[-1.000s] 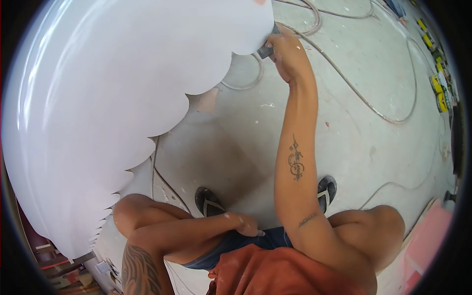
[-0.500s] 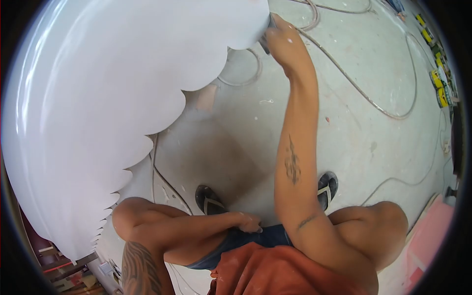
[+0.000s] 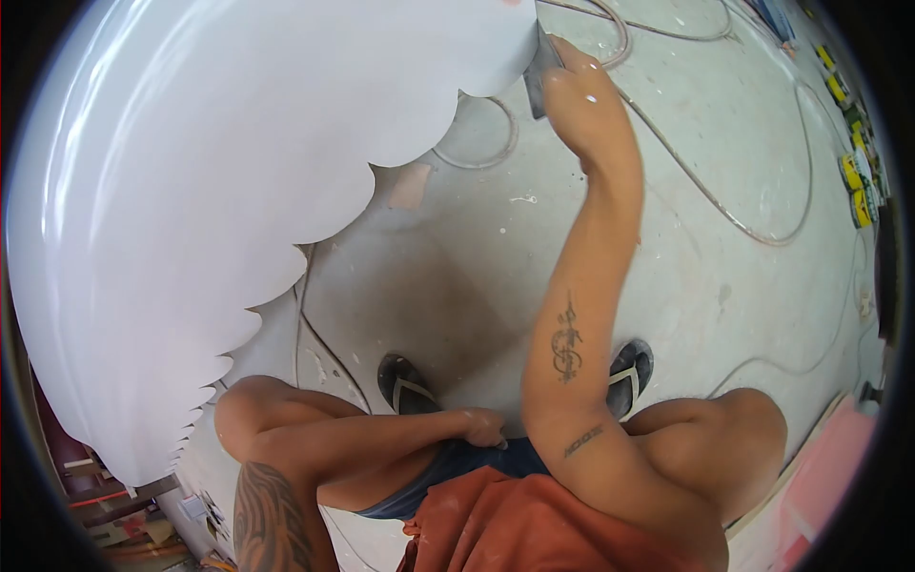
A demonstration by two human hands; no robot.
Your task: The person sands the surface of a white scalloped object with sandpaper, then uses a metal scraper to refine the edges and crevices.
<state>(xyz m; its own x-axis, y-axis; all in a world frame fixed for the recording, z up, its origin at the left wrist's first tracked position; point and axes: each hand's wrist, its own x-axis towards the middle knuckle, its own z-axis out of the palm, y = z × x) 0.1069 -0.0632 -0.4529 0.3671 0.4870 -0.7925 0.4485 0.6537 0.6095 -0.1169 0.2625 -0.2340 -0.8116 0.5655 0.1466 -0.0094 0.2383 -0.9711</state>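
A large glossy white panel (image 3: 219,172) with a scalloped edge fills the left of the head view. At its upper right edge, my right hand (image 3: 586,100) grips a dark grey piece of sandpaper (image 3: 538,91), whose flat side shows left of my fingers. The sandpaper's upper end is right at the panel's rim. My left hand (image 3: 486,428) rests low over my lap by the dark shorts, fingers curled in, with nothing seen in it. My left forearm lies across my thigh.
A hose (image 3: 715,195) loops over the pale floor (image 3: 686,315) on the right. Several yellow-labelled cans (image 3: 853,172) stand along the far right. A pinkish scrap (image 3: 410,187) lies under the panel's edge. A pink sheet (image 3: 834,458) is at lower right.
My right hand has shifted right and slightly down, drawing back from the panel's edge, and more of the sandpaper shows. My left hand has stayed on my lap.
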